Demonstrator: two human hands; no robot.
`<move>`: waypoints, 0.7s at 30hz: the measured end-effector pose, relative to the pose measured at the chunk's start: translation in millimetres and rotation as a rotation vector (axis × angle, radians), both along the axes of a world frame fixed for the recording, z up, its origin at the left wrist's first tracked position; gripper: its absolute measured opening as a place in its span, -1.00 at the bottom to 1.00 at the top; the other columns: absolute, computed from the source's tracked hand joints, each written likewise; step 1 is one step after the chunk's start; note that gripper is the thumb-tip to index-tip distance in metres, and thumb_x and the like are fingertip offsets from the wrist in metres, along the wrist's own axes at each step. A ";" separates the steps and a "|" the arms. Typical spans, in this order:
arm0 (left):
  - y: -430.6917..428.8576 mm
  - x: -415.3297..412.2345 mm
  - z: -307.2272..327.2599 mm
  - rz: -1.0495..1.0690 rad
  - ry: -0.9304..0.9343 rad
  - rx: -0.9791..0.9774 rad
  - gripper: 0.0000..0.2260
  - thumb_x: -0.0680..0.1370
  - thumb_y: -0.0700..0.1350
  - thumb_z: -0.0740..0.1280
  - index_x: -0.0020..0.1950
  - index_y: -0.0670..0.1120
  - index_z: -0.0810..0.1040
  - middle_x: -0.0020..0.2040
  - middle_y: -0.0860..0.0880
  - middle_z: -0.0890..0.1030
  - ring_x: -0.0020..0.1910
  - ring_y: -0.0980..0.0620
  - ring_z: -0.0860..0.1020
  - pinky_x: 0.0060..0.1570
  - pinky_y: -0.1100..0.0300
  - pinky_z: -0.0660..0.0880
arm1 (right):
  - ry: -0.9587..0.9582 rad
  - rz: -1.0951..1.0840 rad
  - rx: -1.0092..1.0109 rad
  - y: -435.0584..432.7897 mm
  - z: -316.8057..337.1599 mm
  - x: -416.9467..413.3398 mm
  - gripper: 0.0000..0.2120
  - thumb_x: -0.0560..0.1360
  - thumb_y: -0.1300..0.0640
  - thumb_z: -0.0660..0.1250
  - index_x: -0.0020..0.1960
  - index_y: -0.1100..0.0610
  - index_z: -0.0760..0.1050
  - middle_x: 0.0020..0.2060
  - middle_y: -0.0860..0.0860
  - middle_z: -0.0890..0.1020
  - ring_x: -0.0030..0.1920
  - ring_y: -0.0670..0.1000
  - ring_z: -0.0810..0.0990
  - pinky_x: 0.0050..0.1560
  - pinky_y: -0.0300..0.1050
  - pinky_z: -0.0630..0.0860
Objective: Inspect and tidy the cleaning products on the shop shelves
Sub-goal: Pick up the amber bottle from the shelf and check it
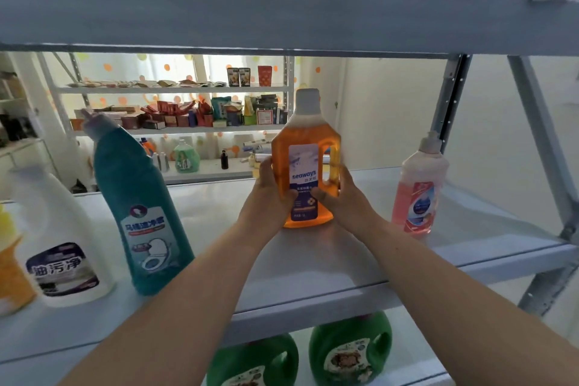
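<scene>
Amber Seaways bottle [305, 166], nearly full so likely heavy and slick, stands on the shelf [313, 263]; left grip [266, 200] and right grip [343, 197] clasp its lower sides.

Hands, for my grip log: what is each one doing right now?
Left hand: grips the orange bottle.
Right hand: grips the same bottle.

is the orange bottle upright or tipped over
Upright: the orange bottle has its white cap on top, base on the shelf; left hand and right hand hold its sides.
</scene>
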State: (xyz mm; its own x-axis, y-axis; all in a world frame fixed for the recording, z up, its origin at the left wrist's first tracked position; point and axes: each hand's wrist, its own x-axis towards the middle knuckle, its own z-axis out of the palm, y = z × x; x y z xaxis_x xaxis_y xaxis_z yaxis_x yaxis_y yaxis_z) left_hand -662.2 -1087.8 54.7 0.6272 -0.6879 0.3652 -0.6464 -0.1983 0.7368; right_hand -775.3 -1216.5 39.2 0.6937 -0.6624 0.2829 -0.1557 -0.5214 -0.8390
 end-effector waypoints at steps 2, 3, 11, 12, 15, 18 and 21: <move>0.8 -1.8 -2.6 -0.032 -0.063 0.041 -0.38 0.62 -0.23 0.29 0.58 -0.06 0.04 0.44 -0.10 0.45 0.31 -0.11 0.54 -0.07 0.34 0.47 | -0.016 0.022 -0.003 1.6 -2.9 -3.8 -0.24 0.58 -0.09 0.38 0.61 -0.09 0.00 0.37 -0.09 0.49 0.31 -0.03 0.53 0.12 -0.27 0.45; 1.4 -2.7 -5.2 -0.037 -0.097 0.073 -0.37 0.61 -0.20 0.28 0.59 -0.05 0.03 0.45 -0.10 0.42 0.31 -0.12 0.54 0.02 0.23 0.48 | -0.013 0.030 -0.013 3.5 -3.5 -7.5 -0.24 0.59 -0.09 0.37 0.61 -0.10 -0.02 0.35 -0.12 0.47 0.28 -0.09 0.51 0.08 -0.36 0.43; 27.1 -55.0 -39.0 0.060 -0.211 0.465 -0.52 0.60 -0.01 0.19 0.52 0.00 0.22 0.39 -0.10 0.41 0.29 -0.17 0.48 0.25 -0.12 0.49 | 0.303 -0.016 -0.138 13.0 -11.1 -53.4 -0.31 0.63 -0.18 0.27 0.63 -0.14 0.01 0.56 0.00 0.32 0.50 0.08 0.36 0.44 0.07 0.34; 27.9 -66.6 -42.5 0.026 -0.284 0.492 -0.55 0.61 -0.02 0.17 0.51 0.00 0.24 0.41 -0.10 0.41 0.31 -0.17 0.47 0.27 -0.13 0.47 | 0.361 -0.027 -0.205 15.0 -11.2 -66.3 -0.38 0.63 -0.18 0.25 0.61 -0.15 0.09 0.55 -0.01 0.33 0.49 0.06 0.37 0.44 0.06 0.34; 11.6 -95.9 -52.9 -0.113 -0.414 0.539 -0.62 0.63 0.10 0.12 0.43 0.05 0.39 0.42 -0.03 0.44 0.37 -0.11 0.42 0.38 -0.14 0.36 | 0.450 0.012 -0.385 14.9 -18.2 -112.4 -0.63 0.64 -0.08 0.26 0.42 -0.07 0.44 0.35 -0.04 0.53 0.30 0.00 0.51 0.30 -0.06 0.45; -7.8 -115.4 -55.5 -0.176 -0.428 0.622 -0.55 0.61 0.18 0.10 0.49 0.11 0.30 0.46 0.00 0.35 0.45 -0.09 0.29 0.43 -0.24 0.17 | 0.438 0.037 -0.543 4.3 -32.7 -152.5 -0.82 0.61 0.00 0.29 0.16 -0.02 0.58 0.00 -0.12 0.58 0.01 -0.09 0.53 0.06 -0.16 0.48; -14.0 -115.6 -59.3 -0.152 -0.450 0.660 -0.50 0.58 0.24 0.05 0.51 0.15 0.22 0.48 0.03 0.29 0.47 -0.08 0.25 0.44 -0.24 0.15 | 0.250 -0.139 -0.401 -17.6 -44.4 -179.5 -0.85 0.55 0.04 0.39 0.10 0.00 0.51 -0.04 -0.11 0.51 -0.09 -0.11 0.49 -0.02 -0.22 0.47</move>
State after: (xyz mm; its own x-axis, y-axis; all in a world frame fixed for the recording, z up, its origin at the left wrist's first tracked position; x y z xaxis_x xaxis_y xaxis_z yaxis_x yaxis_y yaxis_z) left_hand -777.8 -1101.9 -4.6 0.3991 -0.9156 0.0499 -0.9078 -0.3869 0.1618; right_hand -954.8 -1234.2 -5.2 0.6857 -0.6264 0.3707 -0.4173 -0.7557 -0.5048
